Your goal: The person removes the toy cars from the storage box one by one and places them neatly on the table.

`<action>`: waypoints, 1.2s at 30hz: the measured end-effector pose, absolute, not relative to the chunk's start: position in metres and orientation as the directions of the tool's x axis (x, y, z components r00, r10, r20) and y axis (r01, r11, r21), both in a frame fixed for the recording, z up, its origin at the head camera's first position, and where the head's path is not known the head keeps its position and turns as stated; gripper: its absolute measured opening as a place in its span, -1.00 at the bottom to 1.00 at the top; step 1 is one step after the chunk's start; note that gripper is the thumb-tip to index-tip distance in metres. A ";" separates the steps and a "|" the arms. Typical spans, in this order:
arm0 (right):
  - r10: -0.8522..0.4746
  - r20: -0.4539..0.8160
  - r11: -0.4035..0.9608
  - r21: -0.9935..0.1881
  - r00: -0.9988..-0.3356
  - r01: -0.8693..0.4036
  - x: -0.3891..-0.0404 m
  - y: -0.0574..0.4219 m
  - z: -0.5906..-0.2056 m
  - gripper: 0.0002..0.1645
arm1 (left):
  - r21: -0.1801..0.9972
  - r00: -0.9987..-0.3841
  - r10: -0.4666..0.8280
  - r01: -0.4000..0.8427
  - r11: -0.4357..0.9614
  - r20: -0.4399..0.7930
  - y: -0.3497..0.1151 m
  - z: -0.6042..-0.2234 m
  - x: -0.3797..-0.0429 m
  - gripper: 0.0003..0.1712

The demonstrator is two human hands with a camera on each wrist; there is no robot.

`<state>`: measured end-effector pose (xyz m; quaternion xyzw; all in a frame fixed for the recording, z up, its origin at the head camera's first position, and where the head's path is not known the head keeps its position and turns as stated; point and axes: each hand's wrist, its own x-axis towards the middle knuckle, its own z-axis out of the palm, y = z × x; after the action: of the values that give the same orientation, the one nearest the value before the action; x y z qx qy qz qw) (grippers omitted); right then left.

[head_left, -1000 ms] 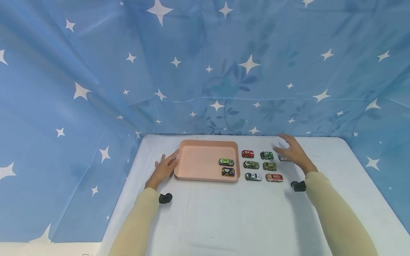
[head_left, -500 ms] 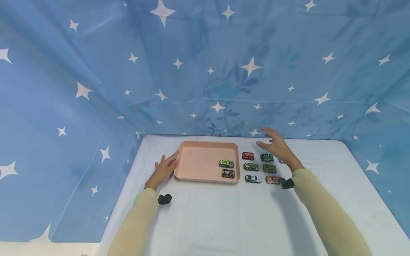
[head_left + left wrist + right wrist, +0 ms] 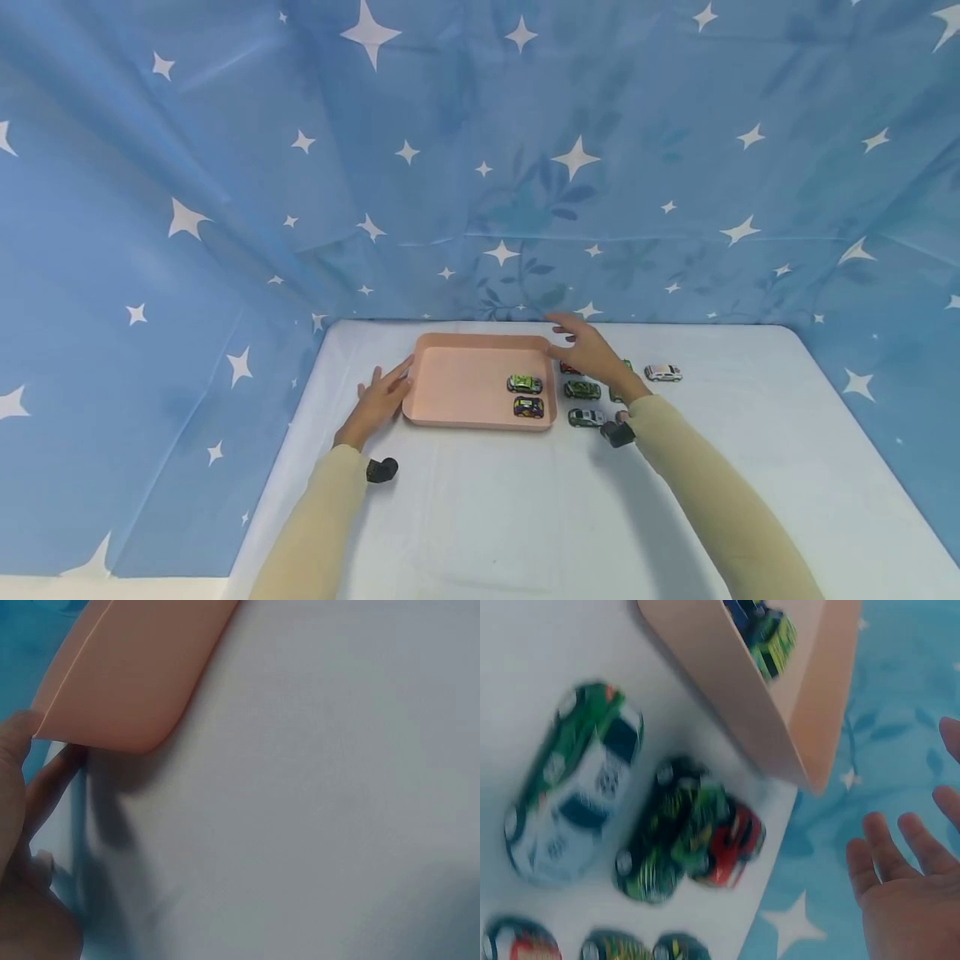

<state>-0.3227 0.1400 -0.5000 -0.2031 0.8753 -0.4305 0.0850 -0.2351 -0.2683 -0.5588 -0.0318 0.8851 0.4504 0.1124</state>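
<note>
My left hand (image 3: pixel 378 404) touches the left wall of a pink tray (image 3: pixel 480 341) with extended fingertips; the left wrist view shows them at the tray's corner. My right hand (image 3: pixel 592 354) hovers over the tray's far right corner, its fingers spread and holding nothing. Inside the tray, on its right side, sit a lime-green toy car (image 3: pixel 524 383) and a dark blue-and-yellow toy car (image 3: pixel 528 407). Just outside stand a white-and-green toy car (image 3: pixel 577 795), a camouflage toy car (image 3: pixel 582 389) and a red toy car (image 3: pixel 731 844). My right hand and wrist partly hide the other cars there.
A white toy car (image 3: pixel 663 372) stands apart on the right of the white table (image 3: pixel 480 508). A blue curtain with white stars (image 3: pixel 480 208) hangs along the table's far edge and at both sides.
My right hand has moved left from above the white toy car, passing over the other cars to the tray's right corner. My left hand has stayed at the tray's left side.
</note>
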 end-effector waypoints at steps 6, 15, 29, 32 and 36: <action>-0.491 0.060 0.482 -0.813 -0.869 -0.328 -0.316 0.119 -0.511 -0.33 | 0.799 -0.975 0.037 -0.158 0.580 -0.219 -0.269 -0.565 -0.236 -0.35; -0.559 -0.042 0.529 -0.788 -0.828 -0.317 -0.310 0.097 -0.523 -0.42 | 0.788 -0.975 0.034 -0.156 0.596 -0.219 -0.271 -0.570 -0.238 -0.34; -0.574 -0.035 0.695 -0.550 -0.818 -0.464 -0.303 0.082 -0.542 -0.72 | 0.805 -0.983 0.032 -0.128 0.579 -0.179 -0.277 -0.581 -0.243 -0.32; -0.560 -0.064 0.719 -0.533 -0.826 -0.446 -0.300 0.079 -0.544 -0.74 | 0.802 -0.982 0.028 -0.137 0.582 -0.188 -0.275 -0.578 -0.239 -0.34; -0.560 -0.070 0.726 -0.521 -0.826 -0.448 -0.301 0.075 -0.542 -0.73 | 0.796 -0.978 0.025 -0.152 0.586 -0.205 -0.272 -0.571 -0.236 -0.35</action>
<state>-0.3008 0.0749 -0.5418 -0.2732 0.9223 -0.2492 0.1119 -0.2360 -0.2717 -0.5708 -0.0360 0.8850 0.4538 0.0974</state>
